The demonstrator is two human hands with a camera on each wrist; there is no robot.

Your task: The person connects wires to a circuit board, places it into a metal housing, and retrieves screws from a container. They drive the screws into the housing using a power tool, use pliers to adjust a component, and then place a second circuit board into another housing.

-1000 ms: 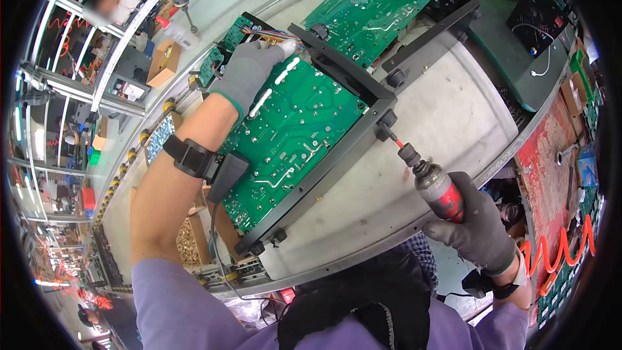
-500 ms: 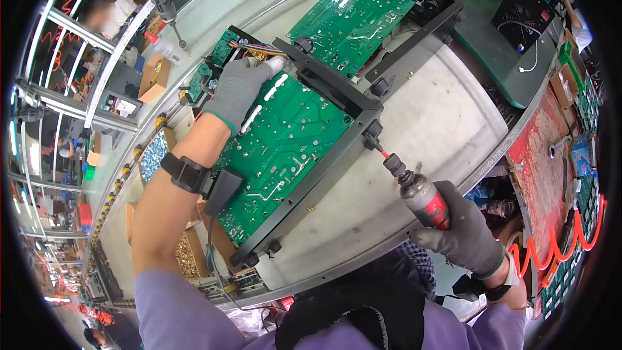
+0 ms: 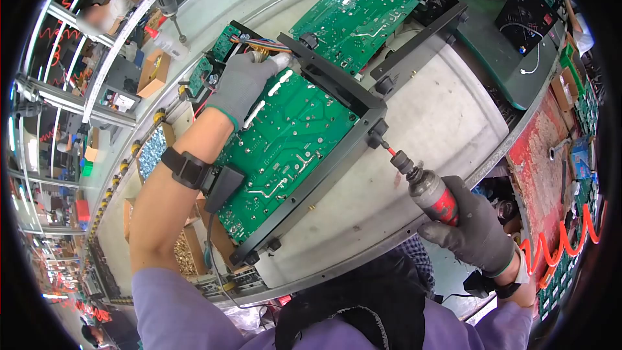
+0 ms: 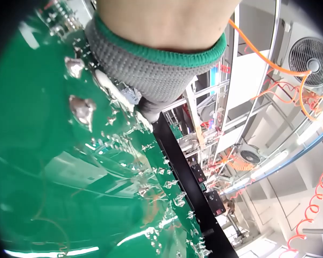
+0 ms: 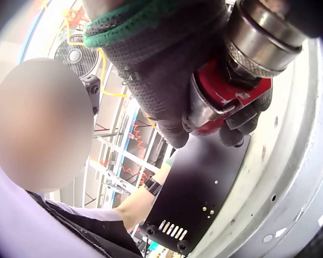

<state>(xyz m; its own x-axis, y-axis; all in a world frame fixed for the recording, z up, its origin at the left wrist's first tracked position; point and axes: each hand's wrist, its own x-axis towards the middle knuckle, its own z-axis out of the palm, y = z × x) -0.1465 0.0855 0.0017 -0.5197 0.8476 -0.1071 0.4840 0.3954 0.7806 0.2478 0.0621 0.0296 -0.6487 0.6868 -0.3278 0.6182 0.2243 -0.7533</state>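
Note:
My right hand (image 3: 476, 227), in a dark glove, grips a red and silver pneumatic screwdriver (image 3: 433, 196). The driver's bit (image 3: 390, 150) points at a black rubber foot (image 3: 376, 135) on the corner of a black metal chassis (image 3: 311, 185). A large green circuit board (image 3: 285, 136) sits in this chassis, solder side up. At the board's far left corner, beside coloured wires (image 3: 269, 44), rests my grey-gloved left hand (image 3: 243, 84); its fingers are mostly hidden. In the right wrist view the driver's red body (image 5: 226, 94) lies in my palm, over the slotted black panel (image 5: 199, 188).
A second chassis with a green board (image 3: 353, 23) adjoins the first. Boxes of screws (image 3: 188, 249) stand at the left, near a roller rail. A hanging driver (image 3: 167, 3) is at the far left. An orange coiled hose (image 3: 560, 256) is at the right, beside a worn red surface (image 3: 534, 155).
The whole head view has shifted slightly. Both hands keep their places: the left at the board's far corner, the right with the screwdriver bit at the rubber foot.

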